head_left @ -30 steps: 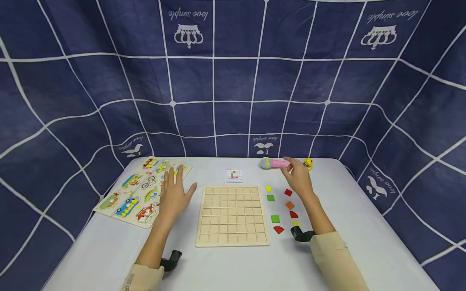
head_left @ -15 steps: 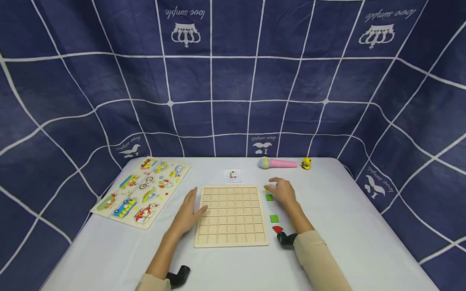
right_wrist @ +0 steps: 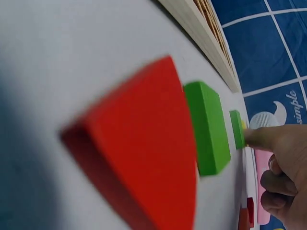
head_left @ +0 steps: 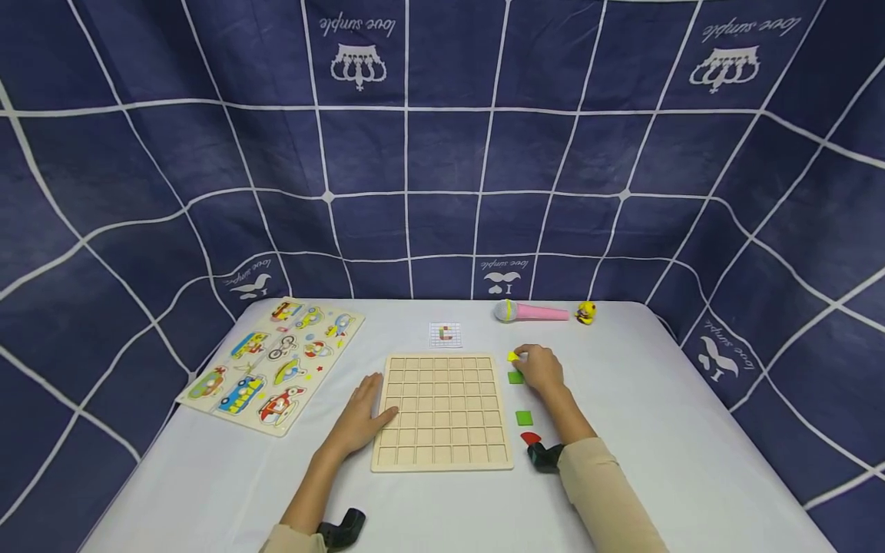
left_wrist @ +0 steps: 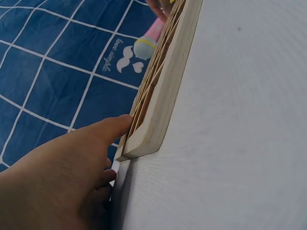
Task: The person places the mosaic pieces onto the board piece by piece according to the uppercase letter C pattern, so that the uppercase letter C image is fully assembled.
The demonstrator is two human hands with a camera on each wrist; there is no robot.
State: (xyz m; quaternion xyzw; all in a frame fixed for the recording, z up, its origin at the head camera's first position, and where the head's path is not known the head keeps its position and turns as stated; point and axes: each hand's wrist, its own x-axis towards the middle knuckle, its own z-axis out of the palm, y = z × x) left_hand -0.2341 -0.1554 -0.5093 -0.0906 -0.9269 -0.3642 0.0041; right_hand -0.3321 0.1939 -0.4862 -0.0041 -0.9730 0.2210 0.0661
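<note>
A pale wooden grid board (head_left: pixel 442 415) lies on the white table. My left hand (head_left: pixel 357 418) rests at its left side, thumb on the rim and fingers extended; in the left wrist view the thumb (left_wrist: pixel 115 128) touches the board's edge. Just right of the board's far corner, my right hand (head_left: pixel 542 370) pinches a small yellow block (head_left: pixel 512 356) between thumb and index finger, its other fingers curled. Nearer me lie a green square block (head_left: pixel 515 378), another green block (head_left: pixel 524 418) and a red quarter-circle block (head_left: pixel 530 438). More red blocks (right_wrist: pixel 250 211) show beneath the right hand in its wrist view.
Behind the board lies a small pattern card (head_left: pixel 445 335). A pink toy microphone (head_left: pixel 539 312) and a yellow figurine (head_left: pixel 585 312) stand at the back right. At left lies a picture puzzle board (head_left: pixel 276 369) with vehicles. A navy checked curtain (head_left: pixel 442 153) surrounds the table.
My right hand has left the pink microphone and come nearer to the yellow block, now pinching it. My left hand has moved from above the puzzle board to the grid board's left edge.
</note>
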